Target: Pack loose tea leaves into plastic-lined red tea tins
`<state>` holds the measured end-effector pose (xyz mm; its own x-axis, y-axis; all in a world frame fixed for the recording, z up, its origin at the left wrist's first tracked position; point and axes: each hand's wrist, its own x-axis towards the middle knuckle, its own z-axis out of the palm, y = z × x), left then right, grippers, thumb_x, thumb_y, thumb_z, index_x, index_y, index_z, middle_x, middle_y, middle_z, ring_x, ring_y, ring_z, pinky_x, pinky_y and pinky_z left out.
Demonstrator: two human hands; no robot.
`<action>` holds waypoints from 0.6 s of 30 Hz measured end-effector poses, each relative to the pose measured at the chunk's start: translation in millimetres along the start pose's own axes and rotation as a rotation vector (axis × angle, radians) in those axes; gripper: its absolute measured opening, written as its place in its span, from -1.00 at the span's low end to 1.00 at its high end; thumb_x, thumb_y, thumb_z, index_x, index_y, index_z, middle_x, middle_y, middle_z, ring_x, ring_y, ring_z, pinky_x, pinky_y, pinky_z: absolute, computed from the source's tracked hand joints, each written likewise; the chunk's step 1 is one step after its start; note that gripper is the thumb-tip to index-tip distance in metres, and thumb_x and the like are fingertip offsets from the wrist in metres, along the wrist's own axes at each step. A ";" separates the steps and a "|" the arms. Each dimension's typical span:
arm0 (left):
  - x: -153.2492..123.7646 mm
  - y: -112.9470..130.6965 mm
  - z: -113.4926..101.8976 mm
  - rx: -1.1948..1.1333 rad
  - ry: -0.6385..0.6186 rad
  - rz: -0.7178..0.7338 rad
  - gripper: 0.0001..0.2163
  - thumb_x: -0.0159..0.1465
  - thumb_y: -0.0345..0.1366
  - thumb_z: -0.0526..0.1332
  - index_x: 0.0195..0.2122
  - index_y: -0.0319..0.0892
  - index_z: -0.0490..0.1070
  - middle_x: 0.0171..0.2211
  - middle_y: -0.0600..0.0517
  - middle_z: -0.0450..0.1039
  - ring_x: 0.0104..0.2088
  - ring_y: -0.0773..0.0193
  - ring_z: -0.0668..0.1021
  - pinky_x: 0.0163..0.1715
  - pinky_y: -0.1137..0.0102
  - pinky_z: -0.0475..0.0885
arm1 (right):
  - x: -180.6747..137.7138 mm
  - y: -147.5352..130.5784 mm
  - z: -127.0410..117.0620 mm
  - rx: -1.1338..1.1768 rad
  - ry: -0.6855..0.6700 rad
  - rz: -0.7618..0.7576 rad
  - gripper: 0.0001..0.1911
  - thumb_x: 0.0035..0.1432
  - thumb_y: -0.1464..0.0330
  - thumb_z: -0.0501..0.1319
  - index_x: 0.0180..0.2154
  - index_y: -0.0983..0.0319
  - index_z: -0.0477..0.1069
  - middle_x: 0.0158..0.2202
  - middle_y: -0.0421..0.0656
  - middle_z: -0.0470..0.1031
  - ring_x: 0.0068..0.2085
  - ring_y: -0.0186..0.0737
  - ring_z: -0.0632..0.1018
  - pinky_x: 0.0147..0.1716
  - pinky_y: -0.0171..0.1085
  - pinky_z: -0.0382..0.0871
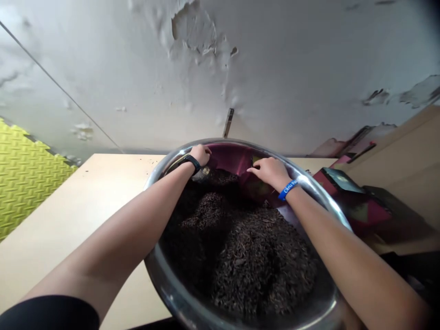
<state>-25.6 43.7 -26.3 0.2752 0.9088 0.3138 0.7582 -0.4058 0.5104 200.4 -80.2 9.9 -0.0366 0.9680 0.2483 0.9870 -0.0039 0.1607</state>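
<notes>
A large shiny metal basin [160, 263] holds a heap of dark, dry, twisted leaves that look like loose tea [245, 256]. Inside its far side is a maroon package [229, 156] with a greenish patch; I cannot tell whether it is a box or a bag. Dark leaves lie at its near edge. My left hand [202, 155], a dark band on its wrist, is closed at the package's left side. Across from it, my right hand [271, 172], with a blue wristband, pinches the package's right edge. The fingertips of my left hand are partly hidden.
The basin stands on a pale wooden table [68, 220] against a grey wall [292, 82] with peeling paint. Maroon boxes [364, 213] are at the right. A yellow foam mat [24, 178] shows at the left. A narrow metal strip [228, 123] rises behind the basin.
</notes>
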 end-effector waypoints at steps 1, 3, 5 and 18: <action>-1.3 -2.1 2.7 0.027 -0.029 0.020 -0.78 0.04 -0.41 0.10 -0.32 -0.18 0.50 -0.33 -0.04 0.50 -0.28 0.21 0.50 -0.20 0.40 0.37 | -0.1 -1.0 -2.2 0.051 -0.026 -0.030 -0.56 0.06 0.03 0.00 -0.41 0.16 0.50 -0.43 -0.10 0.51 -0.38 -0.16 0.47 -0.44 -0.28 0.20; -2.0 -8.2 8.1 0.094 -0.061 0.046 -0.74 0.03 -0.45 0.08 -0.30 -0.20 0.49 -0.31 -0.07 0.49 -0.26 0.20 0.50 -0.19 0.40 0.37 | 0.7 0.4 -7.5 0.177 -0.066 -0.077 -0.54 0.12 0.07 -0.06 -0.42 0.18 0.50 -0.42 -0.13 0.52 -0.39 -0.23 0.48 -0.40 -0.31 0.22; -1.0 -14.1 13.0 0.152 -0.067 0.065 -0.70 -0.01 -0.48 0.08 -0.25 -0.21 0.48 -0.29 -0.09 0.49 -0.24 0.18 0.50 -0.19 0.40 0.37 | 2.8 7.7 -11.8 0.274 -0.079 -0.055 -0.57 0.17 0.18 -0.09 -0.39 0.20 0.49 -0.39 -0.15 0.52 -0.37 -0.29 0.48 -0.37 -0.36 0.23; -9.0 31.1 14.9 -0.001 -0.075 0.324 -0.74 0.11 -0.40 0.02 -0.29 -0.13 0.48 -0.29 0.03 0.49 -0.27 0.26 0.49 -0.17 0.42 0.35 | 11.2 37.4 7.9 0.156 -0.263 0.064 -0.69 -0.02 0.24 0.12 -0.24 0.22 0.46 -0.21 -0.10 0.49 -0.23 -0.20 0.49 -0.31 -0.36 0.28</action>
<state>4.3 24.4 -25.2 0.5444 0.7374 0.3999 0.6241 -0.6746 0.3943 238.1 -67.5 11.2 0.0476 0.9988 -0.0059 0.9989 -0.0476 -0.0011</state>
